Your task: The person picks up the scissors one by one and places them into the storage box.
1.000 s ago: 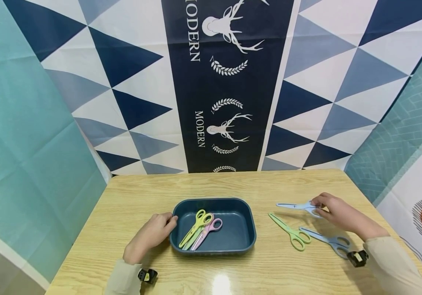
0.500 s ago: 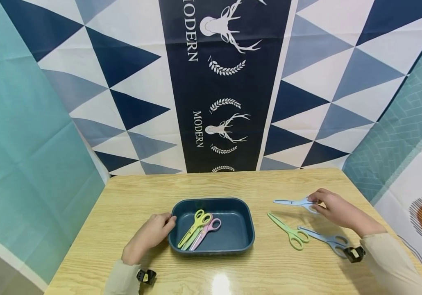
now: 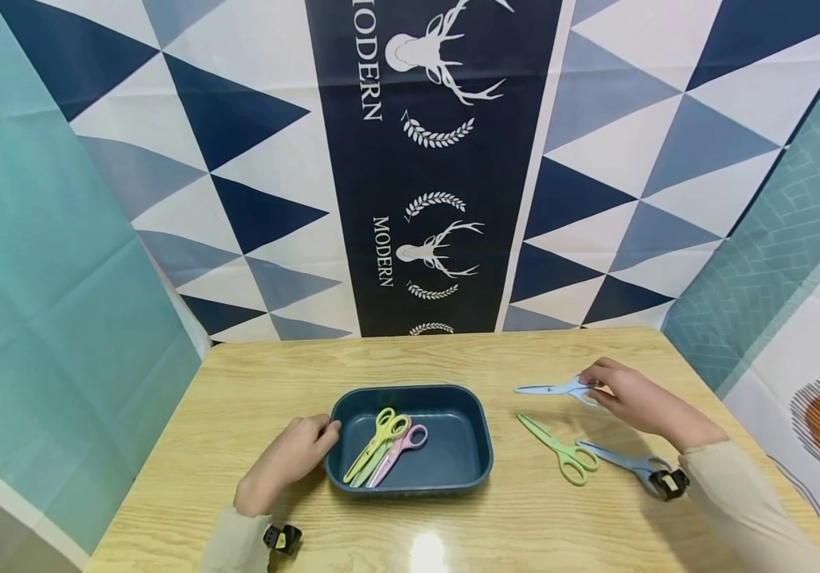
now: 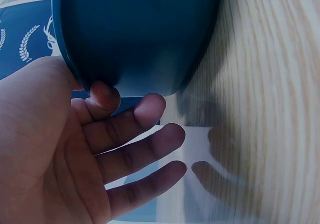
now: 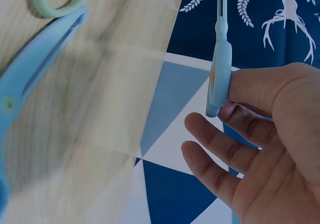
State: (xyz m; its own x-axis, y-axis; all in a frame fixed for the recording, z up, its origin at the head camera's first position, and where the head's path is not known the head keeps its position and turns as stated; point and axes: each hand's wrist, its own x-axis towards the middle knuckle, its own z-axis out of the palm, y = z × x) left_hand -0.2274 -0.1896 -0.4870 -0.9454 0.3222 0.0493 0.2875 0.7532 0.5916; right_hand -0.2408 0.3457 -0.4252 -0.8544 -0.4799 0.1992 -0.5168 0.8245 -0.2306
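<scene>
My left hand pinches the left rim of a dark blue plastic tray, thumb and forefinger at the edge, other fingers spread free in the left wrist view. Inside the tray lie yellow scissors and pink scissors, with a green pair partly hidden between them. My right hand pinches light blue scissors by the handle loops, raised off the table, blades pointing left. The right wrist view shows them edge-on between thumb and forefinger.
Green scissors lie on the wooden table between the tray and my right arm. Darker blue scissors lie beside them, their handles partly behind the wrist camera. A patterned cloth hangs at the table's back edge.
My right hand has moved left and slightly away from me, carrying the light blue scissors. My left hand keeps its hold on the tray, and the tray's contents look unchanged.
</scene>
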